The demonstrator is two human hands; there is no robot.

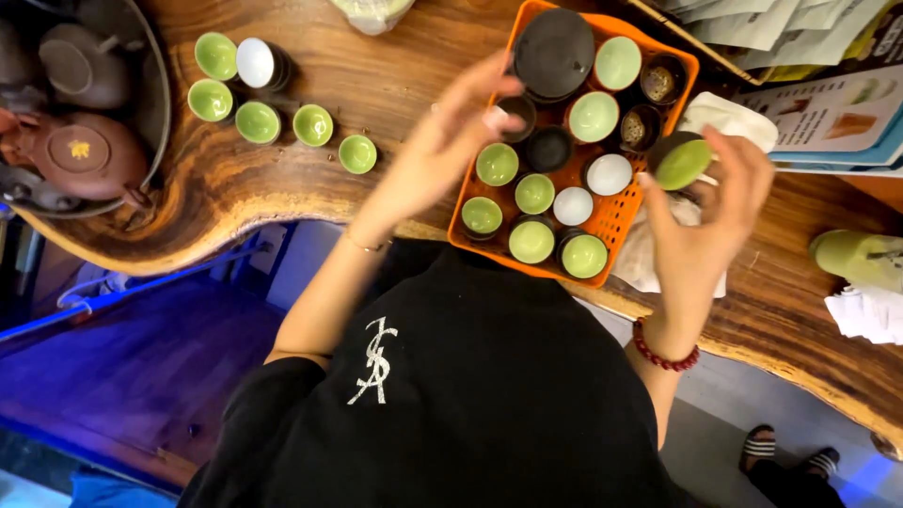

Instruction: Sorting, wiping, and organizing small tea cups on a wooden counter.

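An orange perforated tray [616,214] on the wooden counter [376,85] holds several small tea cups, green, white or dark inside, and a dark round lid [553,52]. My left hand [442,141] reaches into the tray, thumb and fingertips pinching the rim of a small dark cup [517,105]. My right hand [701,221], with a red bead bracelet at the wrist, holds a dark cup with a green inside [682,162], tilted, just right of the tray. A white cloth [724,118] lies under and behind that hand.
Several green cups [259,120] and a white one [254,61] stand loose at the counter's left. Brown clay teapots [80,155] sit on a round tray at far left. Printed papers [828,108] lie at top right, a pale green cup [856,259] and tissue [865,315] at right. Someone's sandalled feet [785,456] are below.
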